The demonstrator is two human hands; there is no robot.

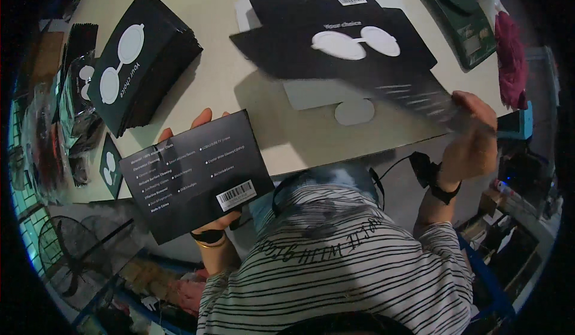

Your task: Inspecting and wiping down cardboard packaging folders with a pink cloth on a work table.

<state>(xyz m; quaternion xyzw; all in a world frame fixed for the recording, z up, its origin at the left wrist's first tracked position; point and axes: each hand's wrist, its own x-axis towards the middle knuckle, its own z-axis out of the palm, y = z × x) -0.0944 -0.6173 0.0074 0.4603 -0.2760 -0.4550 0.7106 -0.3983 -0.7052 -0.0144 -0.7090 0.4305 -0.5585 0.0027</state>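
Plainly, black cards (144,65) top a cream table (218,17) near a fan (73,257).

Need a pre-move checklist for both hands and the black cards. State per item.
1. Left hand gripping its black card: ok.
2. Barcode label on that card facing the camera: ok.
3. Right hand gripping the blurred card at one end: ok.
4. Print on the blurred card readable: cannot tell, motion blur.
5. Overlapping cards at far center squared up: not ok, edges askew.
6. Left-side stack edges flush: not ok, uneven.
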